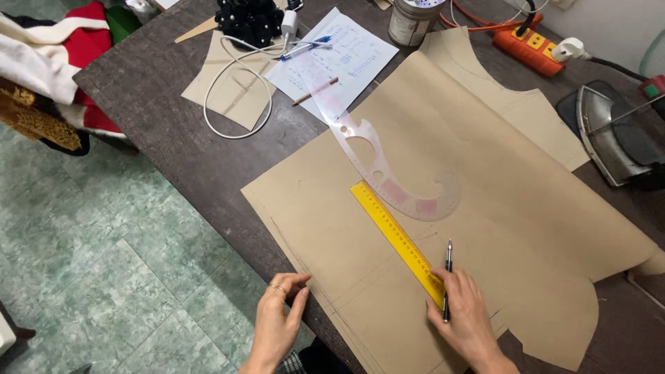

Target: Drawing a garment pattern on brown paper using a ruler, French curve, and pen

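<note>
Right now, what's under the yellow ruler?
Brown paper lies under the ruler, with faint pencil lines nearby. The right hand covers the ruler's near end. The strip of paper directly beneath is hidden.

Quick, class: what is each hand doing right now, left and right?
Left hand: fingers open, resting on the brown pattern paper edge.
Right hand: holds a pen, pressing the yellow ruler.

A large brown paper pattern sheet [485, 180] lies on the dark wooden counter [159, 104], under both hands. The right hand [467, 318] rests on the near end of a yellow straight ruler [396, 239], a black pen [447, 280] beneath its fingers. Just beyond the ruler lies a clear plastic curve ruler [388, 173]. The left hand [277, 318] touches the sheet's near-left edge.
</note>
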